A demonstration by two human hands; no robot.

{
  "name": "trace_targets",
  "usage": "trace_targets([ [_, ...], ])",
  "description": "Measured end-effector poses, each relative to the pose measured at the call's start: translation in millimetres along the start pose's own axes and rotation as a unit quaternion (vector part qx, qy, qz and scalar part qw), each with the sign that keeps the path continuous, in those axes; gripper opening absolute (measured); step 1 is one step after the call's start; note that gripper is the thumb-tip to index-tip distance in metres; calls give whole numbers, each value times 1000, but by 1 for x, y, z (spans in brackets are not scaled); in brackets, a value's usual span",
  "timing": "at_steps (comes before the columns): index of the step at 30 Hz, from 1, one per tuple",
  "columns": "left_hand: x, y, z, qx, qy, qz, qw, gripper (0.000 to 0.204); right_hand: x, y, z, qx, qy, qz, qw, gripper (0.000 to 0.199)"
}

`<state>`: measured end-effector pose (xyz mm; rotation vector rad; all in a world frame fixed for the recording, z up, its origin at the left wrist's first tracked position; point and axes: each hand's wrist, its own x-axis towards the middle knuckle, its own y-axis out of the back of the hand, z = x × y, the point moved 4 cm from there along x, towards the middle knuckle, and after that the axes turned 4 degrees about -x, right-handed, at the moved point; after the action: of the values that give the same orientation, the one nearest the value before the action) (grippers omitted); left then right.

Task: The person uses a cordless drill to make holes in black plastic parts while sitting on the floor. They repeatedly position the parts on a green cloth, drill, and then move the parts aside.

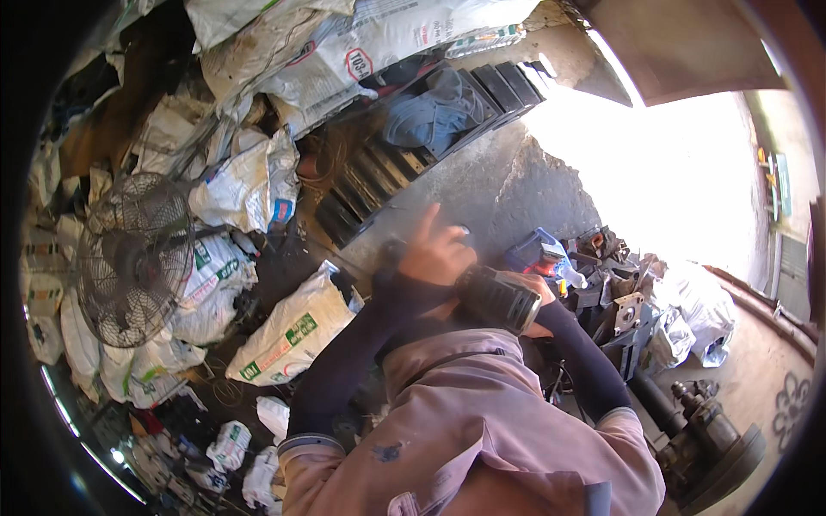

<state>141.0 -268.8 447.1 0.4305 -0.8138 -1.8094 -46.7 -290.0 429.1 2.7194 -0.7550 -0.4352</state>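
Observation:
In front of my waist is a dark, cylinder-shaped power tool (499,299), its vented end pointing toward me and to the right. My right hand (539,301) is wrapped round its far side, with most of the fingers hidden behind the body. The tool's working end is out of sight. My left hand (437,255), somewhat smeared by motion, is raised just left of the tool with the index finger stretched away from me. Nothing shows in that hand. Dark sleeves cover both forearms.
A wire-cage fan (136,258) stands at left among stuffed white sacks (288,335). Ahead lies a row of dark metal bars (370,185) with a bluish bundle (434,112) on it. At right are a blue crate (535,249), scrap metal parts (626,314) and a heavy machine (710,439).

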Motion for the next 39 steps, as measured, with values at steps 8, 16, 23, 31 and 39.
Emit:
trace_targets([
  [8, -210, -100, -46, -145, 433, 303, 836, 43, -18, -11, 60, -93, -194, -35, 976, 49],
  [16, -510, -267, 103, -314, 765, -83, 556, 24, -88, -12, 120, 38, -467, -8, 884, 15],
  [23, -508, -259, 74, -330, 775, 6, 539, 24, -113, 1, 119, -11, -487, -60, 871, 19],
  [31, -452, -240, 29, -331, 742, 39, 582, 25, -103, 32, 129, 9, -472, -151, 868, 26],
  [39, -441, -246, 60, -336, 754, 21, 564, 25, -113, -7, 124, -77, -407, -304, 858, 94],
])
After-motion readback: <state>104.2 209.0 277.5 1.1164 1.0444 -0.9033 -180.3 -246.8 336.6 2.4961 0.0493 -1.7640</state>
